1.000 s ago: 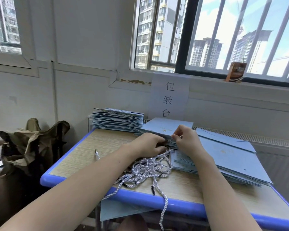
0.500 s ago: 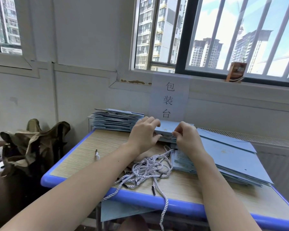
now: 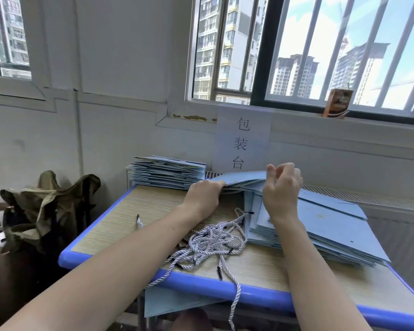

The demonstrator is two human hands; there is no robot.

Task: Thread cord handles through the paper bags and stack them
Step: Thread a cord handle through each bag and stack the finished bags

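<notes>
Fingers of the left hand (image 3: 204, 195) are curled round the near left edge of a lifted paper bag (image 3: 243, 179). The bag's right edge is pinched by the right hand (image 3: 282, 188), above the unthreaded stack (image 3: 320, 225). Cords (image 3: 213, 242) are heaped on the table (image 3: 134, 211) below.

Both bare arms are stretched forward, side by side, with the wrists held nearly straight. The left hand (image 3: 204, 195) is turned palm down, and its fingers are curled tight around the edge of a flat blue paper bag (image 3: 240, 178). The right hand (image 3: 282, 189) is lifted a little higher. Its fingers are bent, and the same bag's edge is pinched between thumb and fingertips.
</notes>
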